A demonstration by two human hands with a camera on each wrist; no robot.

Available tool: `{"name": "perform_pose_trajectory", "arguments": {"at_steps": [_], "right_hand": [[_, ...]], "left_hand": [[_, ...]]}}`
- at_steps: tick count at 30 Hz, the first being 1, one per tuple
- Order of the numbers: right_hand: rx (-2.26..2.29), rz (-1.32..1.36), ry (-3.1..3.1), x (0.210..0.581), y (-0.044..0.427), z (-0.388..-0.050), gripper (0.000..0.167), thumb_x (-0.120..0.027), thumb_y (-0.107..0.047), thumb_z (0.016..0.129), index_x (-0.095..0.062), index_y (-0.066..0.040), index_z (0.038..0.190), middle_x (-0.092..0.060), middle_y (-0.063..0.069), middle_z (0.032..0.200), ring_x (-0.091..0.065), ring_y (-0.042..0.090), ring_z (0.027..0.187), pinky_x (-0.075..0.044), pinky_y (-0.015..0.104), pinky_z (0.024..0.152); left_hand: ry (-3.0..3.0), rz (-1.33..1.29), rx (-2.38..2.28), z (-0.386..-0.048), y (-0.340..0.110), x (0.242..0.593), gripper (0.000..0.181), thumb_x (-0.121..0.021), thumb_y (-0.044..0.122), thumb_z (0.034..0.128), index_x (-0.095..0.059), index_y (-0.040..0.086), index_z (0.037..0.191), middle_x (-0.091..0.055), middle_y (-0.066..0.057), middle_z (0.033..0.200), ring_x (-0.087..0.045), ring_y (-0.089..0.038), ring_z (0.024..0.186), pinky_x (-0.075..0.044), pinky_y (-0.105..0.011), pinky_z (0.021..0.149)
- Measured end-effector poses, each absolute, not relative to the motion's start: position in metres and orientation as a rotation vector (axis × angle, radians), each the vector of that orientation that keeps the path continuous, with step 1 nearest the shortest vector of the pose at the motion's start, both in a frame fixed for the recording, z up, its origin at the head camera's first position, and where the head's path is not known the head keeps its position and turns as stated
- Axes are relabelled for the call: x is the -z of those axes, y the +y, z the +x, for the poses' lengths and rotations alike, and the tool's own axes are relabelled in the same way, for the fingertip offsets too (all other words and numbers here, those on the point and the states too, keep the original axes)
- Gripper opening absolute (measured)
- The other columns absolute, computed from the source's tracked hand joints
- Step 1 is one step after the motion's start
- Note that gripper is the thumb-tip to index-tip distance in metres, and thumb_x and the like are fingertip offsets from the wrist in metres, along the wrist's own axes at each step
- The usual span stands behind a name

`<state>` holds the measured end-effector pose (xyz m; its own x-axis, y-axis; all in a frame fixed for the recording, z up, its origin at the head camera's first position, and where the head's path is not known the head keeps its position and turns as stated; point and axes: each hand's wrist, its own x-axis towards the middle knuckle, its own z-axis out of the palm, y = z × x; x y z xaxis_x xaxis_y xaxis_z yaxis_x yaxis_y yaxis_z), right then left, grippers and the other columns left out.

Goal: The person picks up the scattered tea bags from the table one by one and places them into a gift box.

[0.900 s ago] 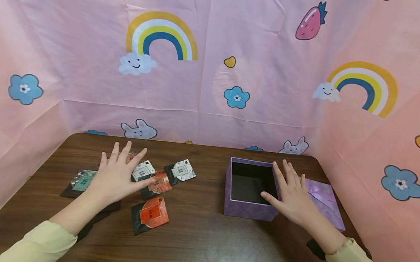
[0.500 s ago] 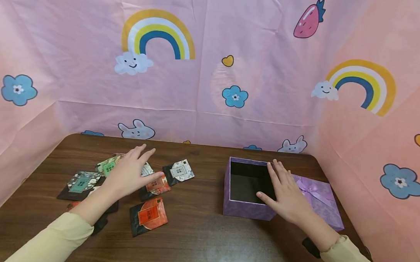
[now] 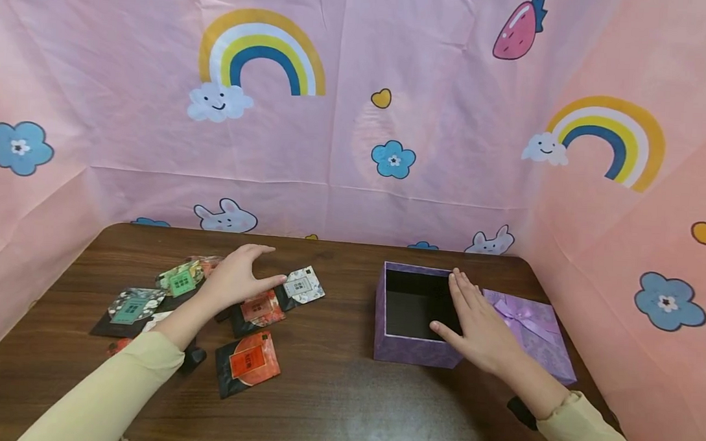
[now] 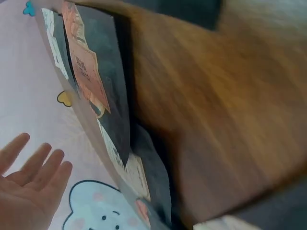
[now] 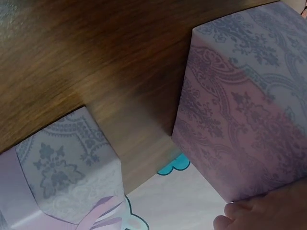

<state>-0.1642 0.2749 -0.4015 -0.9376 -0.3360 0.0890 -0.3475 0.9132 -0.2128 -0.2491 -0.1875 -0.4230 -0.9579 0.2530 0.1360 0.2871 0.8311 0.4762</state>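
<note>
My left hand [image 3: 234, 278] hovers above a group of flat printed sachets, thumb and fingers apart, with nothing held. Its thumb points toward a white-and-black sachet [image 3: 303, 285]. Below the hand lie an orange floral sachet [image 3: 262, 309] and a red-and-black sachet [image 3: 247, 363]. The left wrist view shows the hand's spread fingers [image 4: 53, 177] beside the sachets. At the right-hand rim of a purple lidless box [image 3: 415, 352], my right hand [image 3: 482, 329] rests with straight fingers, its thumb over the opening. The right wrist view has fingertips [image 5: 240, 215] at the patterned box wall [image 5: 230, 110].
The purple lid [image 3: 530, 330] with a ribbon bow lies right of the box, partly behind the right hand. Left of the left arm are a green-labelled sachet [image 3: 181, 281] and a teal-labelled sachet [image 3: 130, 309]. A printed pink cloth [image 3: 343, 162] hangs behind the brown table [image 3: 324, 388].
My left hand has moved right over the sachets, its fingers drawing nearer together. The right hand has shifted slightly left onto the box's rim, with its fingers closer together.
</note>
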Motion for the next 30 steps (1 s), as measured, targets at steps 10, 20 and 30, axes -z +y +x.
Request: {"name": "perform_pose_trajectory", "arguments": {"at_steps": [10,20,30], "right_hand": [[-0.317,0.570,-3.020,0.399,0.278,-0.165,0.098,-0.060,-0.057,0.103,-0.017,0.003,0.168,-0.013,0.020,0.178,-0.017,0.042,0.164,-0.025,0.065,0.128],[-0.341,0.556,-3.026,0.402,0.278,-0.167,0.098,-0.059,-0.057,0.103,-0.015,0.001,0.169,-0.011,0.018,0.179,-0.016,0.041,0.165,-0.023,0.063,0.130],[-0.338,0.557,-3.012,0.403,0.278,-0.167,0.096,-0.060,-0.056,0.103,-0.018,0.002,0.168,-0.013,0.019,0.179,-0.018,0.041,0.165,-0.024,0.062,0.130]], "left_hand": [[-2.934,-0.462,1.203,-0.271,-0.172,0.427,0.061,-0.079,0.026,0.0973,-0.058,-0.004,0.146,-0.064,-0.029,0.141,-0.063,-0.047,0.128,-0.054,-0.059,0.106],[-2.983,-0.615,1.213,-0.287,-0.156,0.439,0.057,-0.081,0.019,0.0951,-0.061,-0.007,0.141,-0.067,-0.029,0.137,-0.067,-0.044,0.122,-0.057,-0.055,0.103],[-3.038,-0.725,1.034,-0.291,-0.145,0.449,0.074,-0.092,0.025,0.0831,-0.061,-0.011,0.140,-0.068,-0.026,0.129,-0.065,-0.037,0.112,-0.056,-0.053,0.099]]}}
